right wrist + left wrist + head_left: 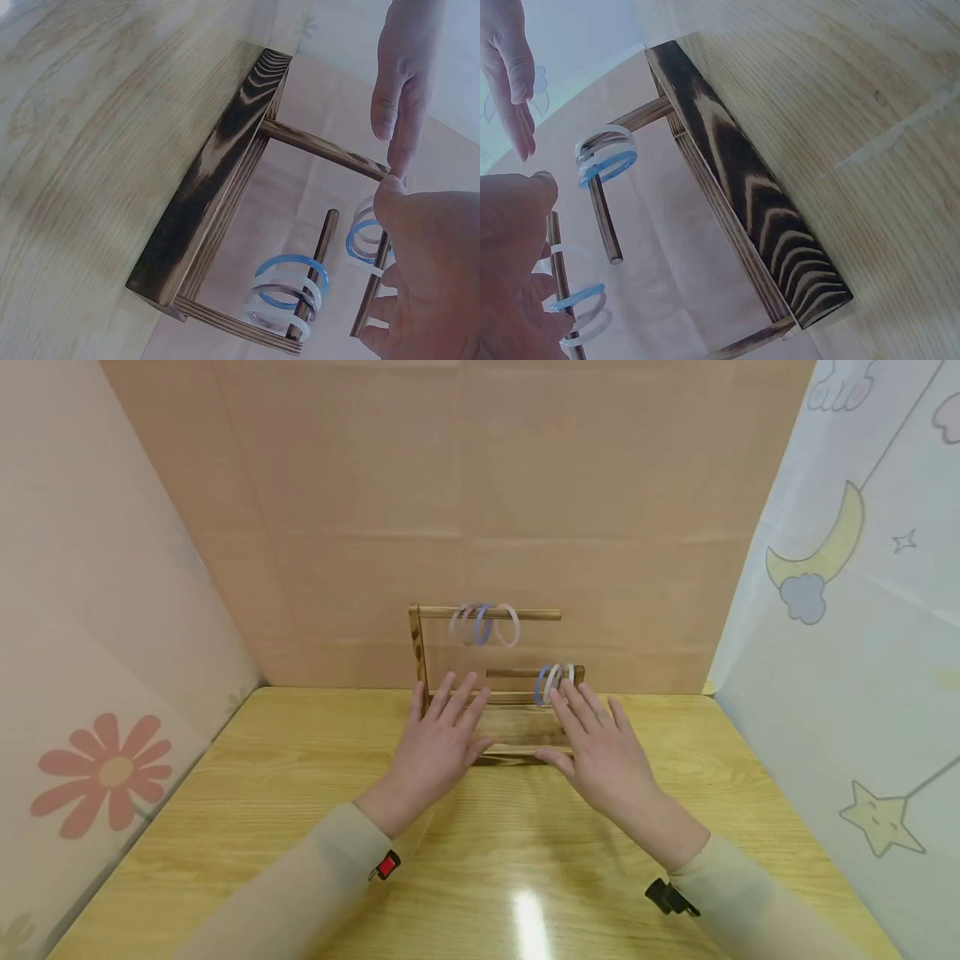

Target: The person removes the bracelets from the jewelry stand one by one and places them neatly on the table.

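A wooden rack with dark scorched grain stands on the table, with two rods at different heights. Several thin rings hang on the upper rod, one blue among pale, see-through ones. On the shorter lower rod hang a blue ring and several pale rings, bunched toward its right end. My left hand is spread in front of the rack's left side, holding nothing. Opposite it, my right hand has straight fingers, tips overlapping the lower rings in the head view. Both wrist views show the rack's base bar between hand and table.
The light wood table extends toward me and to both sides. A tan backdrop rises behind the rack. Printed cloth panels stand at left, with a red flower, and at right, with a yellow moon.
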A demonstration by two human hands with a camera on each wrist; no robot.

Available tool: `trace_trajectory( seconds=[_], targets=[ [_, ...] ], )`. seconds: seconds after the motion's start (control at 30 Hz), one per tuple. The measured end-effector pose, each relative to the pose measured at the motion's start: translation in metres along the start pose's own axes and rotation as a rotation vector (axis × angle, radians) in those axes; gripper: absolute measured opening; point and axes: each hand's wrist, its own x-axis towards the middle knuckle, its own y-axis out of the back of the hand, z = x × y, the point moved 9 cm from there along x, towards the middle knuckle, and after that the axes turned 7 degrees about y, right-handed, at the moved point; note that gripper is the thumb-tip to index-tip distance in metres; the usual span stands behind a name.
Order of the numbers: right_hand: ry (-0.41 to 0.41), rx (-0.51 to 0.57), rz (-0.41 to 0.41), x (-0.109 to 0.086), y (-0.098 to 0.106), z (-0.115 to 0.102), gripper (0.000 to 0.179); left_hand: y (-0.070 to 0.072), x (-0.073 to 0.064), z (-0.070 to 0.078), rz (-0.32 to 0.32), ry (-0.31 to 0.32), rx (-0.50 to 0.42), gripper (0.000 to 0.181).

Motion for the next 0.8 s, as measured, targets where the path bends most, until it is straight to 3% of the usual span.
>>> trace_trajectory(
  seconds=[0.8],
  targets=[
    [0.003, -0.007, -0.007, 0.033, 0.014, 0.003, 0.089, 0.026, 0.018, -0.038, -0.001, 0.081, 0.002, 0.074]
  ],
)
